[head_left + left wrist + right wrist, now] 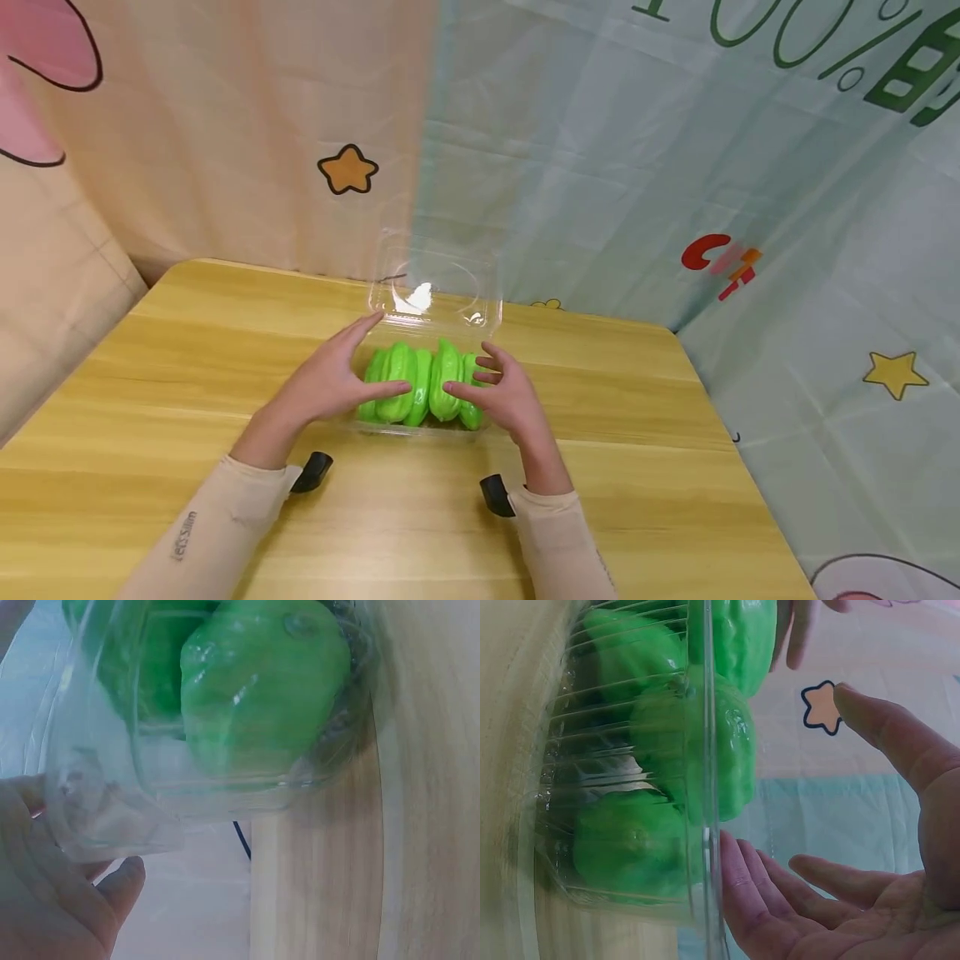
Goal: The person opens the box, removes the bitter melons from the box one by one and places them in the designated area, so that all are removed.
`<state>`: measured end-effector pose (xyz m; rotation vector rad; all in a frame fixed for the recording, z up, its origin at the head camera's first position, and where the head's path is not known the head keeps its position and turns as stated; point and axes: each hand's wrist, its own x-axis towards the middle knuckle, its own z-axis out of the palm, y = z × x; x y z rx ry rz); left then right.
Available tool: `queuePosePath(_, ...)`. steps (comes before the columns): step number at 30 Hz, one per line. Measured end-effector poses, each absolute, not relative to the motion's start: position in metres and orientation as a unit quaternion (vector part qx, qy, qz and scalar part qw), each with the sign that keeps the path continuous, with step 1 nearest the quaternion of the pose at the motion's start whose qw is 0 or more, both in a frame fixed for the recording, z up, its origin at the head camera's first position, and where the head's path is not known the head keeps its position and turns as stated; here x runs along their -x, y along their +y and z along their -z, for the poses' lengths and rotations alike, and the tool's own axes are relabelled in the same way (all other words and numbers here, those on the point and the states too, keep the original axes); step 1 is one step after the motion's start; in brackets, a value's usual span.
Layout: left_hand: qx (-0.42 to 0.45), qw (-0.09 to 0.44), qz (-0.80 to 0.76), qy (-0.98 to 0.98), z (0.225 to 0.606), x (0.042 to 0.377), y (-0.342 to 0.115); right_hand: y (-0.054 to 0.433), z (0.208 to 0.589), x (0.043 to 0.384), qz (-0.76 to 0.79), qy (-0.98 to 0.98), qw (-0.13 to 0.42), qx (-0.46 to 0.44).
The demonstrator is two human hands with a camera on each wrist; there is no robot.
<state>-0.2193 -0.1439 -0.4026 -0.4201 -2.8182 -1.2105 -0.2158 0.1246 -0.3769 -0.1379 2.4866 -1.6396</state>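
Table (pixel 622 467): box (pixel 420 432) of green pieces (pixel 400 373), lengths fore-and-aft, between left hand (pixel 330 379) and right hand (pixel 513 398), both spread, gripping nothing.

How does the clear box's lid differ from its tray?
The lid stands raised at the back, while the tray sits on the table. The lid holds nothing; the tray holds several bright green, vegetable-like pieces. The lid shows a rounded outline on its face, while the tray has ribbed sides. Both are see-through and shiny.
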Motion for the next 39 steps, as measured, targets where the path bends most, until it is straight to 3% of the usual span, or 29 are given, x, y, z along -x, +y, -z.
queuePosePath(18, 0.077, 0.023, 0.411, -0.908, 0.406, 0.222, -0.137, 0.115, 0.380, 0.215, 0.539, 0.837, 0.075, 0.057)
queuePosePath(27, 0.052, -0.011, 0.462, -0.886, 0.421, 0.227, -0.150, 0.107, 0.380, 0.212, 0.526, 0.846, 0.070, 0.058)
queuePosePath(39, 0.093, -0.047, 0.566, -0.818, 0.441, 0.237, -0.163, 0.099, 0.377, 0.209, 0.520, 0.850, 0.048, 0.062)
